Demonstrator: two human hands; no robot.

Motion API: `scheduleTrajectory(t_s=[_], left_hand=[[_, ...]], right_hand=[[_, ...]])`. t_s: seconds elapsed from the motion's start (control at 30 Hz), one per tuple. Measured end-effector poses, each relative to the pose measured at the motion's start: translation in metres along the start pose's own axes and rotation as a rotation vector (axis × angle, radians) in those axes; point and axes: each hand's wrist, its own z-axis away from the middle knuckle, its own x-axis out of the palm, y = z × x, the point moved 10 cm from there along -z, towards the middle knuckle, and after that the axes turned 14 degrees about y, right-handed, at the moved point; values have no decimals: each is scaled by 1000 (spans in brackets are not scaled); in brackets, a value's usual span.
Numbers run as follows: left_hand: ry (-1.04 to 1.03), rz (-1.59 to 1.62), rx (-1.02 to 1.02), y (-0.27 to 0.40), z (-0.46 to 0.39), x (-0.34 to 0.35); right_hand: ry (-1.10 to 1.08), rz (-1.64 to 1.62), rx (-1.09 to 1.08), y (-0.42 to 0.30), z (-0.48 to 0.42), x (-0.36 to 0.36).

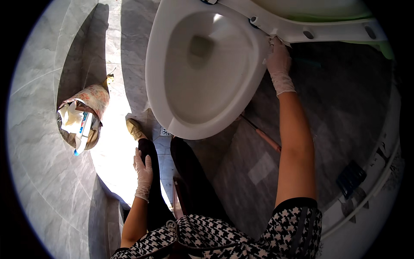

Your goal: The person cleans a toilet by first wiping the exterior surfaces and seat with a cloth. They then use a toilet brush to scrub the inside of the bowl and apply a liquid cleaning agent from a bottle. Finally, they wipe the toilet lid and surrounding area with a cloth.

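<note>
A white toilet bowl stands before me with its seat raised. My right hand, in a thin white glove, reaches to the bowl's right side, just below the raised seat. A white wipe shows at its fingertips, mostly hidden by the hand. My left hand, also gloved, rests on my leg by the knee, its thumb apart from the fingers and nothing in it. Water stands in the bowl's drain.
A lined waste bin with paper and packaging inside stands at the left. A floor drain lies by the bowl's front. A pink-handled tool is to its right, partly behind my forearm. A dark blue rack is at the far right.
</note>
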Motion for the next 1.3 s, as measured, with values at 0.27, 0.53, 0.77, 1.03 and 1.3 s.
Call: scheduleTrajectory(t_s=[0.27, 0.53, 0.77, 1.03, 1.3], left_hand=[[21, 73, -15, 4, -5, 4], [46, 14, -32, 3, -3, -11], [55, -71, 54, 7, -6, -11], [49, -91, 103, 39, -7, -14], [25, -144, 108, 35, -11, -8]], right_hand=[[5, -1174, 746, 46, 10, 50], [62, -687, -30, 29, -5, 41], [-10, -1353, 865, 48, 13, 54], [326, -825, 376, 41, 17, 27], [-133, -312, 297, 34, 0, 26]])
